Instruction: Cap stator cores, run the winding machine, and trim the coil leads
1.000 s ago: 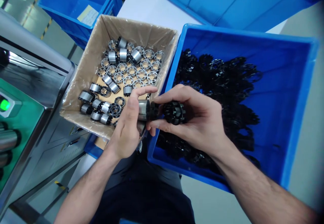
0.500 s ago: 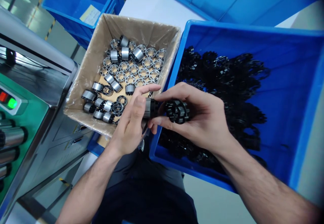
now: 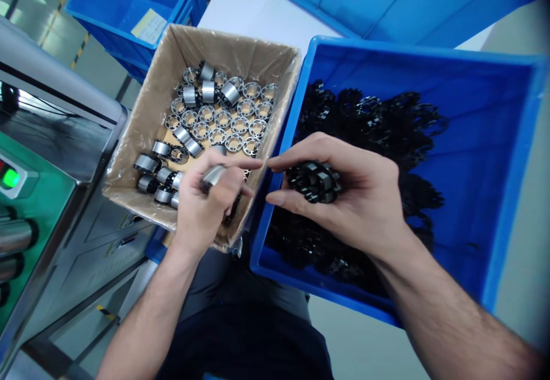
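Left hand [image 3: 201,202] closed on metal cylinder [image 3: 211,176] over cardboard box [image 3: 148,102], right hand [image 3: 344,196] cupping black rings [image 3: 315,180] above blue bin [image 3: 511,156], fingertips nearly meeting.

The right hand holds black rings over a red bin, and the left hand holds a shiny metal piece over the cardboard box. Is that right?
Not quite: the bin is blue, not red. In the head view, the right hand holds black rings over the blue bin, and the left hand holds a shiny metal piece over the cardboard box.
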A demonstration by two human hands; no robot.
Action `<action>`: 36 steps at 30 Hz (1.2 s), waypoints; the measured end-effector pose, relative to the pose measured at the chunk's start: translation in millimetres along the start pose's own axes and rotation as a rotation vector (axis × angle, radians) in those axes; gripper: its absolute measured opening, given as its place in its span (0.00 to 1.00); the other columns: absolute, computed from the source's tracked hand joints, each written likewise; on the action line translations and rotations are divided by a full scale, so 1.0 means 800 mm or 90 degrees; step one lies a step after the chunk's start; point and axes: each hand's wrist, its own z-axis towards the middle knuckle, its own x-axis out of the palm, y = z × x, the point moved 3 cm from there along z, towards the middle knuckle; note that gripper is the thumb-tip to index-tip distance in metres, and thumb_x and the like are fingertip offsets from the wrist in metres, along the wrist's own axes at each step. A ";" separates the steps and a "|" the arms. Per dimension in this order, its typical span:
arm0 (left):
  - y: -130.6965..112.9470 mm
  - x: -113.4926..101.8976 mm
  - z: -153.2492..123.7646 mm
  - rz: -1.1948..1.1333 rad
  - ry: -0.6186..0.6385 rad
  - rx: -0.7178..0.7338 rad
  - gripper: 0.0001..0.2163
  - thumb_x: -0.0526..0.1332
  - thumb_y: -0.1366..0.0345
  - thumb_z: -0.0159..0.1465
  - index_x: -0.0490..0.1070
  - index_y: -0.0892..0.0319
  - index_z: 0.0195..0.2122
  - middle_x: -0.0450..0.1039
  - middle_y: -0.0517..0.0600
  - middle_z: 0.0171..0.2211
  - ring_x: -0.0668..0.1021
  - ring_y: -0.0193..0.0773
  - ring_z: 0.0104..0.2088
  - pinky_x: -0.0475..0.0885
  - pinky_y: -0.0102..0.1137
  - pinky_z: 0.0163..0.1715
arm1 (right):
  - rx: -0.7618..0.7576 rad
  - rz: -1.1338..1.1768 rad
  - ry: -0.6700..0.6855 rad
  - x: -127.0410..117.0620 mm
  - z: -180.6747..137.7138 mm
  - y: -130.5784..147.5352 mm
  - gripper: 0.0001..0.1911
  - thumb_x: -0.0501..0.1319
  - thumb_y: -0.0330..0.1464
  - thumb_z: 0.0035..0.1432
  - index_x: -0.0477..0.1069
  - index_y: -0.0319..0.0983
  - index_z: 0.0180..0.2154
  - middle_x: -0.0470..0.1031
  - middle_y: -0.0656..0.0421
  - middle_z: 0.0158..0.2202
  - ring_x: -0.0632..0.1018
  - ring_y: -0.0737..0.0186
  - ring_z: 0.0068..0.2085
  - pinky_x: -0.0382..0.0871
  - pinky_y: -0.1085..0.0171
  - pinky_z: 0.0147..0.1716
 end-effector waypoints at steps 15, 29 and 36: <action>-0.024 0.019 -0.007 0.375 -0.052 0.313 0.09 0.75 0.71 0.66 0.86 0.52 0.46 0.89 0.41 0.39 0.86 0.32 0.34 0.82 0.28 0.38 | 0.232 0.008 0.222 -0.011 -0.001 -0.008 0.04 0.77 0.30 0.69 0.86 0.42 0.44 0.84 0.64 0.36 0.81 0.65 0.33 0.74 0.65 0.35; 0.007 -0.003 0.002 -0.038 0.064 -0.139 0.24 0.77 0.45 0.76 0.80 0.44 0.69 0.75 0.45 0.34 0.74 0.36 0.26 0.72 0.32 0.25 | 0.081 0.106 0.080 -0.006 0.001 -0.003 0.10 0.82 0.38 0.73 0.84 0.43 0.42 0.92 0.54 0.56 0.92 0.51 0.53 0.88 0.49 0.62; 0.004 0.008 -0.007 -0.057 0.058 -0.129 0.27 0.58 0.28 0.82 0.75 0.47 0.55 0.72 0.45 0.30 0.73 0.36 0.23 0.64 0.30 0.18 | 0.049 0.056 -0.026 0.011 -0.005 -0.005 0.19 0.85 0.41 0.68 0.89 0.48 0.57 0.93 0.57 0.51 0.91 0.54 0.43 0.90 0.56 0.47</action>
